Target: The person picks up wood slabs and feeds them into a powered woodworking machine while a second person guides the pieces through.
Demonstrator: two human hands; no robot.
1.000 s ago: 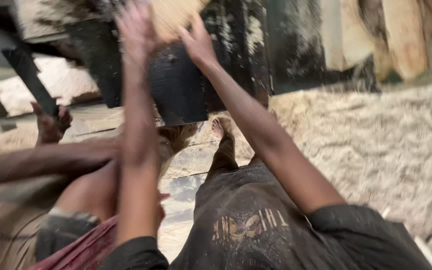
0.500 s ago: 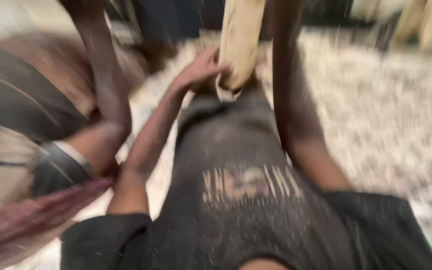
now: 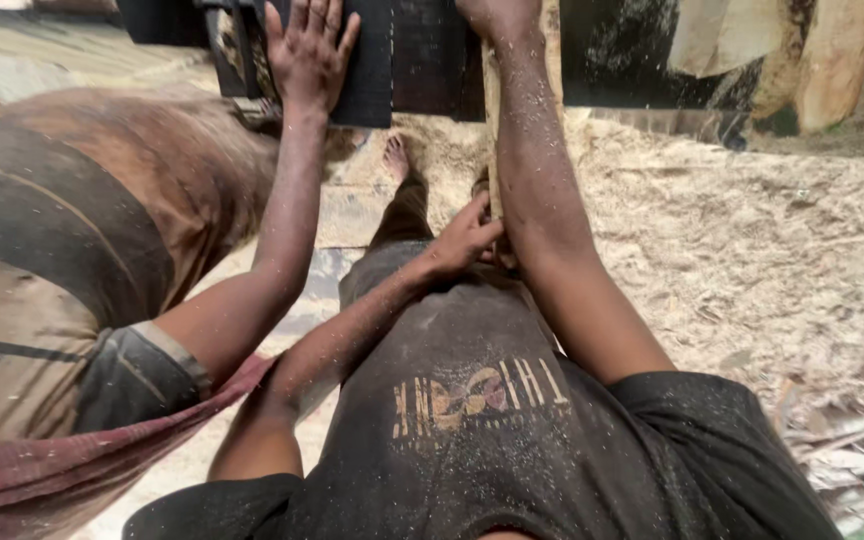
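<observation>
1 wooden plank [image 3: 493, 150] stands upright: left hand [image 3: 464, 238] grips it low, right hand [image 3: 497, 12] clasps it high. 1 co-worker's open hand [image 3: 310, 45] presses the dark machine [image 3: 392, 60].

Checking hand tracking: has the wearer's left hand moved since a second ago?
Yes. The left hand has dropped: it was up against the dark machine, now it sits well below its lower edge, on the wooden plank.

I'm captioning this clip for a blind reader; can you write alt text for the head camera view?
Seen from above, a person's right hand grips the top of an upright wooden plank while their left hand steadies it lower down. A co-worker's hand presses flat on a dark machine; sawdust covers the ground.
</observation>
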